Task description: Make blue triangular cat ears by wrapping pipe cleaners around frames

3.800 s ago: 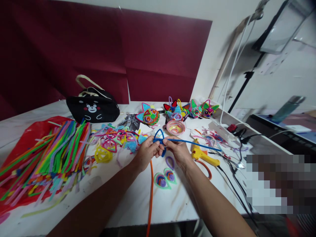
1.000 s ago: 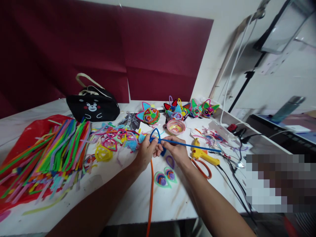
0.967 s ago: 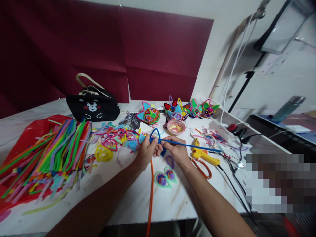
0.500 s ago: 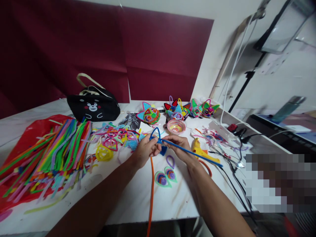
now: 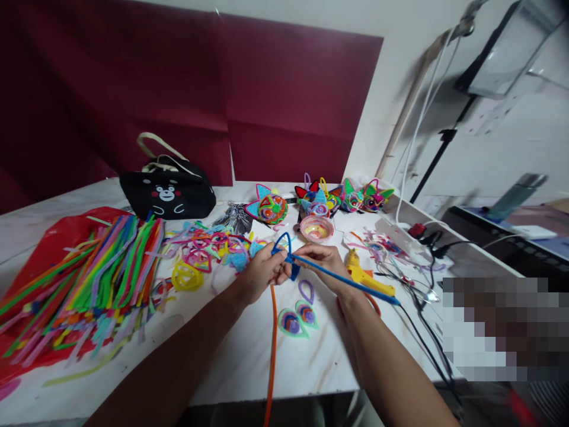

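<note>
Works beyond an orange strip [image 5: 274, 332] and two teardrop pieces [image 5: 292, 325] laid side by side, perhaps as a pair. Clamps the base of a blue loop [image 5: 290, 243] between left hand [image 5: 262, 271] fingers above the table [image 5: 320, 362], seemingly to steady it. Pinches a long blue strip [image 5: 347, 281] near that base with the right hand [image 5: 328, 265], probably for control. Farther off, has a yellow glue gun [image 5: 367, 277] in reach, then cat faces [image 5: 319, 209] set well back, likely out of the way.

a blue pipe cleaner [image 5: 347, 280] is bent into 1 arched loop, its long straight tail pointing rightward.
</note>
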The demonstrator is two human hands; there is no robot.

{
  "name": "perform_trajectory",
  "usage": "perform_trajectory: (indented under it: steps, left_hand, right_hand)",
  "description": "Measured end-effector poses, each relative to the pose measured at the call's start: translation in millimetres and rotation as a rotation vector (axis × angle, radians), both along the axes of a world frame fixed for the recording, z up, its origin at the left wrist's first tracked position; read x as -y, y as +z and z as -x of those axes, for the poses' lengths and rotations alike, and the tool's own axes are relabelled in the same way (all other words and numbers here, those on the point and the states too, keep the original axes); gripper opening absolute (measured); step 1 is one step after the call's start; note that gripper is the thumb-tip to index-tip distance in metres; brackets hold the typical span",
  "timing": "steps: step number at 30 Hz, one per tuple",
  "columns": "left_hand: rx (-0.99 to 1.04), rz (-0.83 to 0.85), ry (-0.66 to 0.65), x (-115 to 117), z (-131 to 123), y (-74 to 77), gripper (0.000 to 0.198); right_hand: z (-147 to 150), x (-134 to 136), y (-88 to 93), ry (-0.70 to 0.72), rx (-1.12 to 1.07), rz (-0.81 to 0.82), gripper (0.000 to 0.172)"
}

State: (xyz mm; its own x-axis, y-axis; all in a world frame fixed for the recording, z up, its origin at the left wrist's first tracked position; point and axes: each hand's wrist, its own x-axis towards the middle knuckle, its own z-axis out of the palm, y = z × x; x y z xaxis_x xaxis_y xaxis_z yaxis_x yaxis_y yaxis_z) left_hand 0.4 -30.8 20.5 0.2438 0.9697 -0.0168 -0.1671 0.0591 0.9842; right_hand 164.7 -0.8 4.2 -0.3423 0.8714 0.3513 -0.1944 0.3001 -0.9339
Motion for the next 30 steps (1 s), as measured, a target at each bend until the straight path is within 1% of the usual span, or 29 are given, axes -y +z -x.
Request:
perform_trajectory:
  steps: [3, 6, 13, 19, 26, 30]
  left_hand:
    - [-0.003, -0.003, -0.029, 0.2, 1.0, 0.6, 0.017]
    - [-0.008, 0.009, -0.068, 0.5, 2.1, 1.7, 0.019]
    - [-0.031, 0.039, -0.121, 2.1, 3.6, 4.3, 0.019]
    - [-0.055, 0.057, -0.126, 1.3, 3.4, 2.0, 0.019]
    - [-0.077, 0.029, -0.133, -0.3, 3.3, -1.7, 0.020]
    - [-0.119, 0.019, -0.120, 0.2, 1.5, -0.8, 0.022]
  right_hand:
    - [-2.0, 0.5, 0.9, 0.027, 0.003, 0.038, 0.015]
    - [-4.6, 0.7, 2.6, 0.050, 0.019, 0.032, 0.018]
    - [-10.7, -0.7, 7.1, 0.087, 0.125, -0.124, 0.015]
    - [-11.4, -4.1, 4.4, 0.091, 0.147, -0.210, 0.015]
    - [-9.6, -4.0, 4.3, 0.075, 0.161, -0.211, 0.019]
    - [-8.9, -4.4, 3.8, 0.060, 0.211, -0.248, 0.020]
